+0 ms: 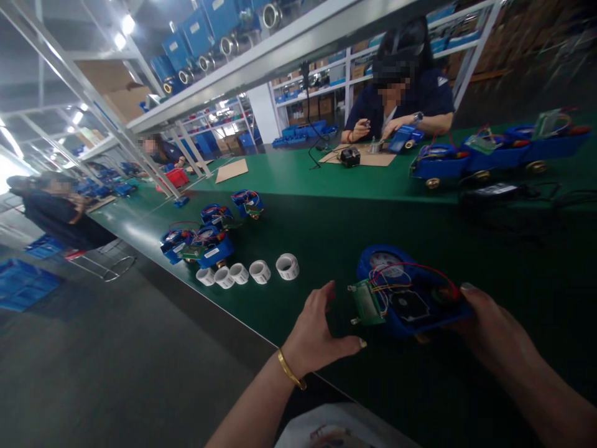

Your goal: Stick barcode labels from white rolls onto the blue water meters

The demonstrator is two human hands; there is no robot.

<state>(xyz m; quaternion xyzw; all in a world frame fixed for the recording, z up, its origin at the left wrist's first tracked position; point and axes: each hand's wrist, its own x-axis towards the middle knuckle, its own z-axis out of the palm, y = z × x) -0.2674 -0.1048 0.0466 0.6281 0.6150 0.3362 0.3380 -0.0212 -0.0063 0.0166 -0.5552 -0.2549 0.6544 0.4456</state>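
Observation:
A blue meter [410, 311] with its housing open is in front of me on the green table. Inside are a round dial, coloured wires and a black part. A small green circuit board [368, 303] hangs out on its left, joined by thin wires. My right hand [489, 320] grips the meter's right end, thumb on the upper edge; the other fingers are hidden beneath. Just left of the circuit board, my left hand [317, 333] is open, thumb and fingers apart, holding nothing. A gold bracelet [291, 371] circles that wrist.
Several label rolls [287, 267] stand in a row to the left, before a group of similar blue meters [205, 244]. More meters [494, 155] line the right back, near a black adapter with cable [489, 194]. Across the table a co-worker [401, 93] handles a blue part. A shelf [280, 59] hangs overhead.

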